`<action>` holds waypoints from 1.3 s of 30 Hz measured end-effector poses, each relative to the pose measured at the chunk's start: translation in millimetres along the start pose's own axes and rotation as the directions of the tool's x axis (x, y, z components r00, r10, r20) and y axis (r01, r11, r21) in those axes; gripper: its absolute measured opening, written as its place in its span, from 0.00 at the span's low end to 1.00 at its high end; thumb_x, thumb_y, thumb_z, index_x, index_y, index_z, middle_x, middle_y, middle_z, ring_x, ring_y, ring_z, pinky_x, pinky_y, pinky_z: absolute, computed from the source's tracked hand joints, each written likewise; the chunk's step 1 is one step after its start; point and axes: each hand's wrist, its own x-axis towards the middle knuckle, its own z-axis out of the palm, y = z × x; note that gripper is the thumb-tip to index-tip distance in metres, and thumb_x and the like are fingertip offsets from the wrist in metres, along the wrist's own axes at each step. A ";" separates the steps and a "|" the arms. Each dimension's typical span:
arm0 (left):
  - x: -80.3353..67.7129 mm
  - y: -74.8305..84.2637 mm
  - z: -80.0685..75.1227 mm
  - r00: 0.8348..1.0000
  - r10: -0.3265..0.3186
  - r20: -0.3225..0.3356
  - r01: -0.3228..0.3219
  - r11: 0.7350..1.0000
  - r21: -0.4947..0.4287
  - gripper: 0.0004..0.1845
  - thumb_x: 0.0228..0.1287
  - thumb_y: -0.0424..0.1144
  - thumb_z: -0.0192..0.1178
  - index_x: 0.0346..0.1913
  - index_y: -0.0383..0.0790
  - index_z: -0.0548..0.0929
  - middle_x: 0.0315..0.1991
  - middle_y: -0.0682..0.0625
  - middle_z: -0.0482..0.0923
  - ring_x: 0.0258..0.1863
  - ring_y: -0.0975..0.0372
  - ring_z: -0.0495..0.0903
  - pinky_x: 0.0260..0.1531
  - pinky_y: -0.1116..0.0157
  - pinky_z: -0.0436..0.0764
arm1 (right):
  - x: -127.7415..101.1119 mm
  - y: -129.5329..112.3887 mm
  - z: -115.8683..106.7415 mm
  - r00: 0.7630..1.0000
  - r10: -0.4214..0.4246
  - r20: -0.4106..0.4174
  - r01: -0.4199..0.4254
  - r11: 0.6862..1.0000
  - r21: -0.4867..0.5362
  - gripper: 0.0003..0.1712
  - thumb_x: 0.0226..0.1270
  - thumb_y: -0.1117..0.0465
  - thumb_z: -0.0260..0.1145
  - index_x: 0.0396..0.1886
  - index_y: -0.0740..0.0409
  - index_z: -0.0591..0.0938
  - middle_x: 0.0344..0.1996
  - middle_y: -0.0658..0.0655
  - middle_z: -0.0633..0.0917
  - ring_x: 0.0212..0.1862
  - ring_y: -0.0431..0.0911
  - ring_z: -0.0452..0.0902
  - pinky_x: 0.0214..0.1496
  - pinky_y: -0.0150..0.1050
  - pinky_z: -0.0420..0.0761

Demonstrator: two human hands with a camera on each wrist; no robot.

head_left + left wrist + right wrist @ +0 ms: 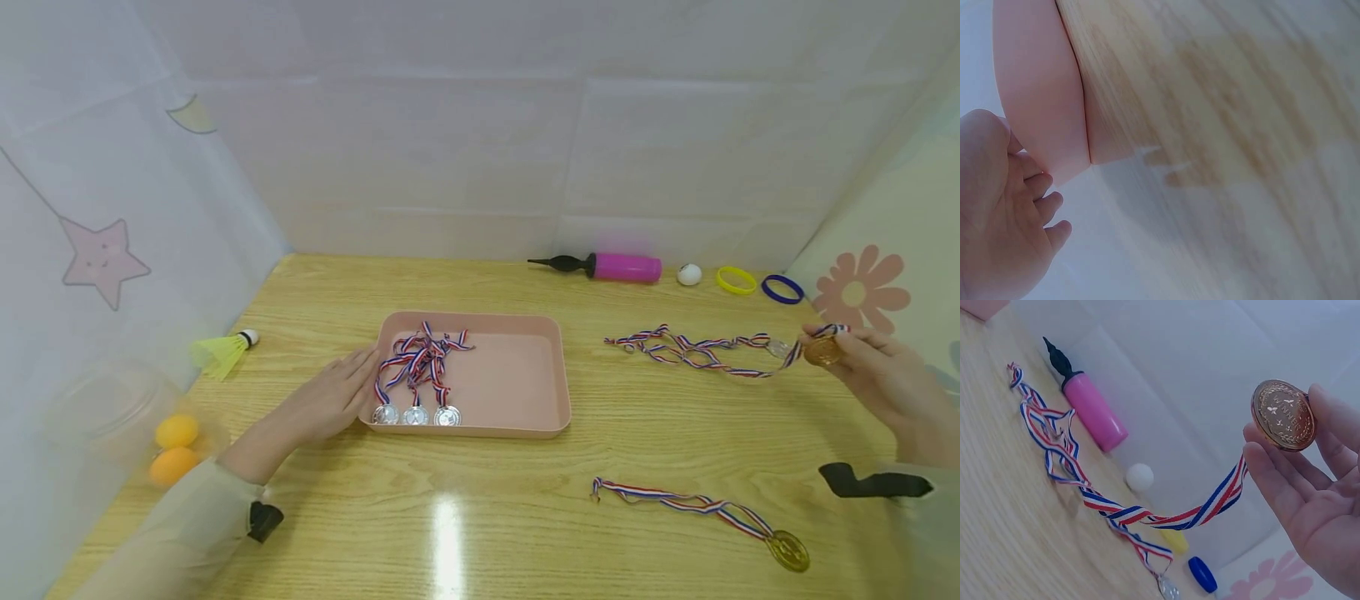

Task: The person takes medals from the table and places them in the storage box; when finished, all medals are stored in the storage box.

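My left hand [341, 393] lies along the left wall of a pink tray [517, 383], fingers extended and touching it. Inside the tray's left part are three silver medals [416, 417] with tangled red, white and blue ribbons [423, 362]. At the far right, my right hand [877, 367] pinches a bronze-coloured medal [1285, 415] marked "WINNER" by its edge, raised above the table. Its striped ribbon [1216, 500] trails left to the table, overlapping the ribbon of a silver medal [1169, 589]. A gold medal [788, 551] with its ribbon stretched leftward lies nearer the front.
Along the back lie a pink hand pump [626, 267], a white ball [689, 274], a yellow wristband [737, 281] and a blue wristband [782, 289]. On the left are a yellow shuttlecock [221, 356] and a clear container [112, 408] by two orange balls [174, 467].
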 end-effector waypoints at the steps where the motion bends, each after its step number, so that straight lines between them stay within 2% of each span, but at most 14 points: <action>1: -0.2 0.0 -0.1 1.000 0.001 -0.001 -0.001 1.000 -0.001 0.26 0.73 0.38 0.36 0.69 0.27 0.53 0.69 0.36 0.48 0.67 0.43 0.50 0.63 0.46 0.52 | 4.5 -1.5 4.7 1.000 -0.012 0.015 0.012 1.000 0.018 0.25 0.71 0.77 0.30 0.49 0.75 0.76 0.52 0.64 0.77 0.56 0.51 0.73 0.56 0.34 0.71; 7: -1.5 -0.9 0.3 1.000 -0.001 0.006 0.001 1.000 -0.002 0.26 0.73 0.38 0.36 0.69 0.27 0.53 0.69 0.36 0.48 0.67 0.44 0.49 0.63 0.47 0.52 | 31.4 -12.5 32.5 0.996 -0.075 0.053 0.074 0.997 0.020 0.22 0.70 0.78 0.32 0.33 0.77 0.75 0.51 0.67 0.77 0.56 0.53 0.72 0.58 0.35 0.70; 10: -1.8 -1.4 0.8 1.000 -0.004 0.005 0.004 1.000 -0.005 0.26 0.74 0.39 0.35 0.69 0.27 0.52 0.69 0.36 0.48 0.67 0.44 0.49 0.63 0.47 0.52 | 43.4 -18.0 46.0 0.997 -0.075 0.021 0.076 0.997 -0.028 0.19 0.70 0.79 0.35 0.33 0.78 0.75 0.50 0.66 0.77 0.56 0.51 0.72 0.57 0.35 0.71; 13: -2.0 -1.2 1.1 1.000 -0.006 0.004 0.006 1.000 -0.005 0.26 0.74 0.39 0.35 0.69 0.28 0.53 0.69 0.36 0.48 0.67 0.44 0.49 0.63 0.46 0.51 | 55.0 -22.3 60.3 0.998 -0.058 0.003 0.058 0.998 -0.009 0.17 0.70 0.79 0.37 0.35 0.80 0.74 0.52 0.66 0.75 0.56 0.52 0.72 0.57 0.36 0.71; 18: -2.3 -0.5 0.6 1.000 -0.005 -0.002 0.005 1.000 -0.001 0.26 0.74 0.39 0.35 0.69 0.28 0.53 0.69 0.36 0.49 0.67 0.44 0.50 0.63 0.47 0.52 | 77.4 -26.0 84.8 0.998 -0.062 0.013 0.062 0.998 -0.001 0.17 0.69 0.79 0.39 0.36 0.79 0.77 0.51 0.67 0.77 0.55 0.53 0.73 0.55 0.38 0.73; 21: -2.1 -0.2 -0.1 1.000 0.000 -0.011 0.000 1.000 -0.004 0.26 0.73 0.38 0.36 0.69 0.27 0.54 0.69 0.36 0.50 0.66 0.44 0.51 0.63 0.46 0.53 | 89.2 -28.1 101.2 0.998 -0.056 -0.028 0.054 0.997 -0.051 0.14 0.69 0.77 0.43 0.36 0.77 0.77 0.49 0.66 0.79 0.54 0.52 0.74 0.52 0.35 0.75; 25: -2.3 0.1 -0.5 1.000 0.005 -0.009 -0.005 1.000 -0.002 0.26 0.73 0.38 0.36 0.69 0.27 0.54 0.69 0.36 0.50 0.66 0.43 0.51 0.63 0.46 0.53 | 101.8 -30.8 123.5 0.996 -0.048 -0.076 0.044 0.998 -0.054 0.10 0.68 0.76 0.48 0.35 0.76 0.76 0.48 0.66 0.80 0.53 0.52 0.75 0.51 0.35 0.76; 30: -2.2 0.2 -0.6 1.000 0.009 -0.007 -0.009 1.000 0.015 0.26 0.73 0.38 0.36 0.69 0.28 0.53 0.69 0.36 0.50 0.67 0.44 0.50 0.63 0.46 0.52 | 119.5 -31.0 149.8 0.997 -0.080 -0.016 0.080 0.996 -0.045 0.11 0.66 0.78 0.48 0.29 0.76 0.77 0.45 0.68 0.80 0.51 0.55 0.76 0.53 0.37 0.75; 35: -1.4 1.2 -1.8 0.999 0.022 -0.026 -0.022 0.999 0.032 0.26 0.72 0.38 0.38 0.68 0.27 0.55 0.68 0.35 0.51 0.66 0.43 0.51 0.63 0.46 0.53 | 135.7 -34.4 178.4 0.996 -0.089 0.022 0.090 0.993 -0.082 0.10 0.65 0.79 0.51 0.30 0.76 0.79 0.43 0.67 0.81 0.52 0.55 0.76 0.58 0.37 0.70; 39: -1.0 1.4 -2.0 1.000 0.022 -0.020 -0.021 0.999 0.044 0.26 0.72 0.38 0.37 0.68 0.27 0.55 0.69 0.36 0.51 0.66 0.43 0.51 0.63 0.46 0.53 | 147.0 -35.5 202.4 0.992 -0.114 0.053 0.117 0.991 -0.058 0.08 0.64 0.79 0.53 0.29 0.77 0.79 0.43 0.69 0.81 0.52 0.56 0.75 0.60 0.39 0.69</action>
